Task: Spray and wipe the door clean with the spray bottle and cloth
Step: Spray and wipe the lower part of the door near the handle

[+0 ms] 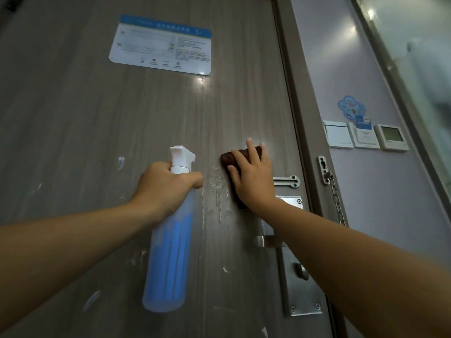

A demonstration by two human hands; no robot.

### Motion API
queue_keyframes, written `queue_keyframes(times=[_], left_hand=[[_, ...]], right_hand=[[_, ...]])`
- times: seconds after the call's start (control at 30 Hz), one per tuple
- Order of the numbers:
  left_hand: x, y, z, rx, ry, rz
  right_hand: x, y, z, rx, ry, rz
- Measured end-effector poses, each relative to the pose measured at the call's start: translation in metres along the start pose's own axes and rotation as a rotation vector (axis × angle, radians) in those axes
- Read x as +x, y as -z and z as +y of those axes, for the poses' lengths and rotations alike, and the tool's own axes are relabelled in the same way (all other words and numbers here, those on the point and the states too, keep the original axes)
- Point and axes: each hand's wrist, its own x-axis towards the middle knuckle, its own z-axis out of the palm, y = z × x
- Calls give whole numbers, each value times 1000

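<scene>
The left hand (163, 189) grips the neck of the spray bottle (170, 242), fingers curled round it just under the white trigger head, the thumb stretched toward the right. The bottle hangs upright in front of the door (97, 118), near the middle of its width; its clear body shows blue liquid filling most of the lower part.

The right hand (253, 176) lies flat with fingers spread and nearly straight, pressing the cloth (231, 158) against the door close to its right edge. The cloth is dark brown, folded, and mostly covered by the palm; one corner shows to the upper left of the fingers and a strip runs down beside the heel of the hand.

Between the two hands, foam and runs of liquid (217, 184) cling to the grey wood-grain surface, with thin streaks trailing downward. Smaller white flecks dot the door toward its lower left.

A white and blue notice (161, 45) is stuck high on the door. Near the right edge sit the chain slot plate (286, 181), the metal lock plate (300, 289) and a lever handle (268, 241) (partly hidden by the right forearm). A door chain (338, 203) hangs from the frame. On the wall beyond are a switch (336, 134), a card holder (363, 136) and a thermostat (391, 137).
</scene>
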Motion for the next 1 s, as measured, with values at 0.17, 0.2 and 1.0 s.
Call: queue_keyframes(times=[0.17,0.2,1.0], left_hand=[[1,6,0,43,-1,-13],[0,4,-2,52,-6,-27],[0,8,-12,101,-24,-20]], right_hand=[[-20,1,24,-159,213,-145],[-23,5,28,-162,259,-176],[-30,-3,16,-171,450,-216]])
